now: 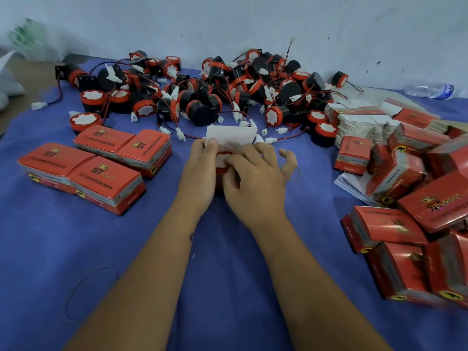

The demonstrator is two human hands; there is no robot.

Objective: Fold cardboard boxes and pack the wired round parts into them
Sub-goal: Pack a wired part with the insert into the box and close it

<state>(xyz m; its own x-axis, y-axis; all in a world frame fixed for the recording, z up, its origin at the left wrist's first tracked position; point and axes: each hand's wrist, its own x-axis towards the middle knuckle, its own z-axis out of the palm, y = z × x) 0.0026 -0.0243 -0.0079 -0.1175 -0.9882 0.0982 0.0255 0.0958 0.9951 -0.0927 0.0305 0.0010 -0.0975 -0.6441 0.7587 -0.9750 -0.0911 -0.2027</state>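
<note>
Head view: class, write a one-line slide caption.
Both hands pack a round part into an open box.

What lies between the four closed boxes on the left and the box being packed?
Head view: bare blue cloth separates the closed boxes from the left hand holding the open box.

The hands (pixel 228 171) meet at the middle of the table (pixel 228 249), around an open box (pixel 229 138) that stands between them. Behind the hands lies a heap of wired round parts (pixel 202 92), reaching the wall (pixel 228 26). Left of the hands sit four closed boxes (pixel 96 165) in two rows. Right of them lies a pile of boxes (pixel 417 211), with a stack of flat cartons (pixel 364 122) behind it and a bottle (pixel 430 89) farther back.
</note>
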